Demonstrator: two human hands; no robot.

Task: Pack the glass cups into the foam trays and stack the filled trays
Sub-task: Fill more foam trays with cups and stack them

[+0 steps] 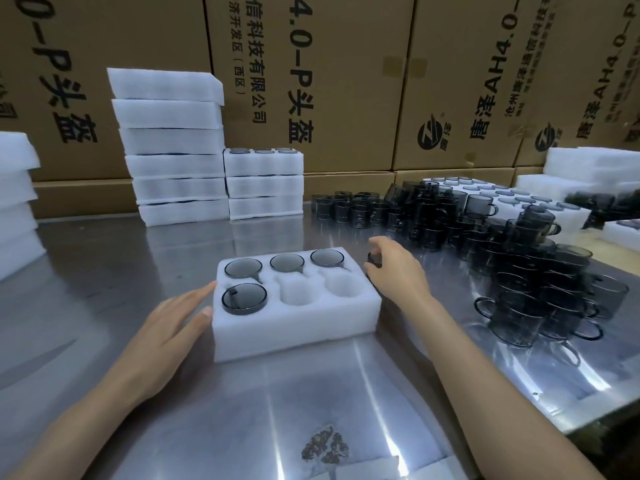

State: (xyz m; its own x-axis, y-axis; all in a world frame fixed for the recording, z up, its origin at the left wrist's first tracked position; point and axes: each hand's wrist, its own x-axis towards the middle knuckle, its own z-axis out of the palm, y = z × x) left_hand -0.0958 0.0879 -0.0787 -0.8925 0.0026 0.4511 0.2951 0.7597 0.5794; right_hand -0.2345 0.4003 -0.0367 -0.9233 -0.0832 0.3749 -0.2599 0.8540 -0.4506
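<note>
— What are we working on here?

— We have a steel table [104, 271], brushed and glossy enough to mirror the stacks, with one dull corroded blotch [325, 445] near its front edge. Behind it we face a wall of brown cardboard cartons [346, 81] printed in black characters.

— And the foam?

— We see soft, white, faintly ribbed blocks. The foam tray [294, 327] in front of us has six round wells: the back three and the front left each hold a smoky grey glass cup [244, 298], rims circular and thin; the other two wells show bare foam.

— Where are our hands?

— Our left hand [173, 323] lies flat, fingers straight and together, touching the tray's left side. Our right hand [394, 271] curls its fingertips round a dark cup [373, 259] just beside the tray's right end, mostly hidden by the fingers.

— And the rest of the glass?

— A heap of handled cups [519, 265] sits to our right, some tilted. Two stacks of trays [173, 147] stand at the back, the lower one topped by cup rims.
</note>
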